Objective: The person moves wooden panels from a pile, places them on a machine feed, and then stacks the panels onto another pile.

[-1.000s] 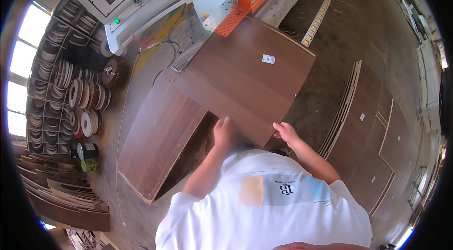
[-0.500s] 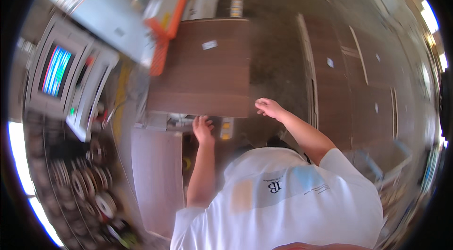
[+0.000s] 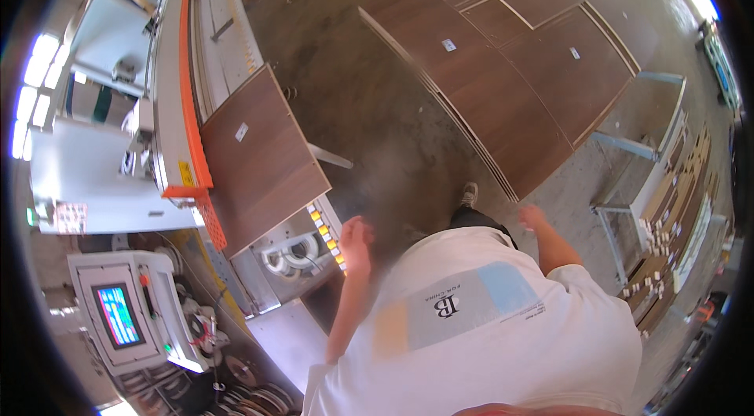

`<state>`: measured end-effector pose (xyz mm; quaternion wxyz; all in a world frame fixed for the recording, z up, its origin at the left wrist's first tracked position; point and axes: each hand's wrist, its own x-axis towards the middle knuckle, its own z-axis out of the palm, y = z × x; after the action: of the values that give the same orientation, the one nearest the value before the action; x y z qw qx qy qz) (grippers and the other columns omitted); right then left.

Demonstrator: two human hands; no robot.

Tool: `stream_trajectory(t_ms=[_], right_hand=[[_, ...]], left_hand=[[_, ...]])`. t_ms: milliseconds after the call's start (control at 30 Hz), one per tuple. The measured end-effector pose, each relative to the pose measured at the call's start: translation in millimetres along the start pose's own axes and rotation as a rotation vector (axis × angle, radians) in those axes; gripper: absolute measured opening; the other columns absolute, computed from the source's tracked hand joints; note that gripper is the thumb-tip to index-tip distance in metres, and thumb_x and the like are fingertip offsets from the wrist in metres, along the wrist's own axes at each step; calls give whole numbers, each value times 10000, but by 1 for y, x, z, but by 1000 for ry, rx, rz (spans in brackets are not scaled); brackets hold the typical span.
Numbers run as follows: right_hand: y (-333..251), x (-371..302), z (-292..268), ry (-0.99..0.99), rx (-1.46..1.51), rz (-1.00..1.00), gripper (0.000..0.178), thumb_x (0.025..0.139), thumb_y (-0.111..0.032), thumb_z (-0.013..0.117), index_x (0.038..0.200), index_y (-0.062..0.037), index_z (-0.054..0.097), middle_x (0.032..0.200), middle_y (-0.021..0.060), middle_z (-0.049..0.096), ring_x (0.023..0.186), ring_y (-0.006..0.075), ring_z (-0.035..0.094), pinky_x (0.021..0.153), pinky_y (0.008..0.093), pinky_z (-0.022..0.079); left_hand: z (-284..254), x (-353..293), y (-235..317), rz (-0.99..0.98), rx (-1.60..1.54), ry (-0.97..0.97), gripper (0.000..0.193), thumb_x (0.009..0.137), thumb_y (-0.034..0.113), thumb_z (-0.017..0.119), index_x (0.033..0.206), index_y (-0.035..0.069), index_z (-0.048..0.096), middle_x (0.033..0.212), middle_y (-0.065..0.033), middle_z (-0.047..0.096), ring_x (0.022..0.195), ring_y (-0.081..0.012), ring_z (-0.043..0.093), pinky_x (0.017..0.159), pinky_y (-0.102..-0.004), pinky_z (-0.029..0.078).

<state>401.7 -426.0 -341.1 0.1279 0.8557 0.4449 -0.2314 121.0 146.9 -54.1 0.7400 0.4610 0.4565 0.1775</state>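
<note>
My left hand (image 3: 357,242) hangs just right of the machine's roller strip, with its loosely bent fingers apart and nothing in it. Ahead and to the left of it, a brown wood-grain panel (image 3: 263,151) with a small white label lies on the machine's infeed, its far-left edge along the orange guard. The hand is apart from this panel. On the other side of my body, my right hand (image 3: 532,218) is held low and looks small and blurred; no object shows in it. It is nearest to the corner of a stack of brown panels (image 3: 503,114), without touching it.
A long machine with an orange guard (image 3: 191,102) runs along the left. A control console (image 3: 118,314) with a lit screen stands at the lower left. A metal frame (image 3: 640,153) and racks of narrow strips (image 3: 675,220) stand at the right. My shoe (image 3: 470,195) is on the concrete floor.
My view has swung to the right, so the infeed panel now sits farther left and the stack shows more fully. My left hand has come away from the panel's near edge. My right hand is lower.
</note>
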Motion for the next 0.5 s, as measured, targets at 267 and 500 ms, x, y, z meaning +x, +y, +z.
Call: stream_trajectory(t_ms=[267,500], right_hand=[[-28,17,56,365,1307,677,401,923,-407,639,1213,-130,605,948,29,628,829,171,581,707,371,509],[-13,85,-24,144,1821,1085,545,927,-430,659,1266,-10,578,1019,86,637,882,203,594,732,388,518]], left_hand=[[97,9,-3,-69,583,-370,323,1002,214,564,1266,29,588,938,-48,685,805,-117,632,705,-265,518],[169,19,-1,-108,768,-489,337,1011,171,550,1304,5,562,1009,-86,707,849,-127,646,769,-284,534]])
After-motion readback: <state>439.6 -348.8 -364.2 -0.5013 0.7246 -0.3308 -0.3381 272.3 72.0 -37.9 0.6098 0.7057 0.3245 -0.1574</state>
